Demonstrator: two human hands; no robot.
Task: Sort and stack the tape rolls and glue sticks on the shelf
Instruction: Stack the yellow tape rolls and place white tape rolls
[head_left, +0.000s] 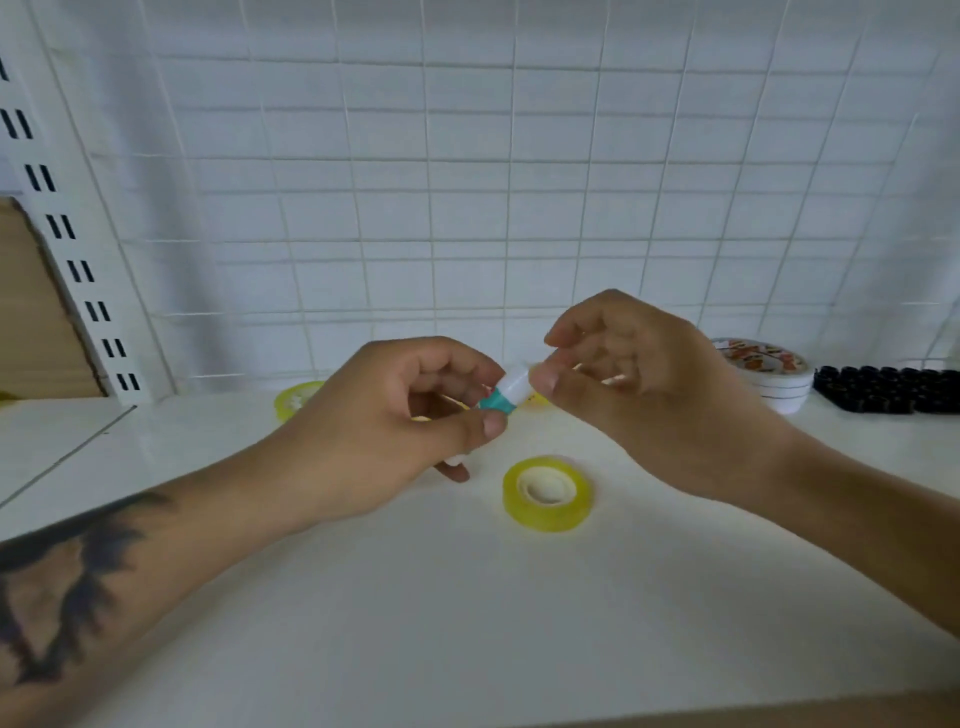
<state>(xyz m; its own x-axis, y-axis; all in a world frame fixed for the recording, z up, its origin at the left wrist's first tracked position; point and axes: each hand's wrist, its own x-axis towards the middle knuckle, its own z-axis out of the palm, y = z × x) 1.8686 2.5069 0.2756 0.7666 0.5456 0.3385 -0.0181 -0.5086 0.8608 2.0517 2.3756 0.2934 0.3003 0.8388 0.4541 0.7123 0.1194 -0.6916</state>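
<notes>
Centrally, glue stick (506, 391): white with a teal band, held above the shelf (467, 597).
Left hand (384, 415): fingers curled round the stick's lower end.
Right hand (634, 384): thumb and fingertips pinching the white cap.
Tape rolls: one yellow roll (548, 492) lying flat below the hands; another (297, 399) at centre left.

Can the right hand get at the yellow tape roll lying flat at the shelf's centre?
Probably yes, once freed: the right hand now pinches the white-and-teal glue stick, but the yellow tape roll lies uncovered just below it with nothing between.
</notes>
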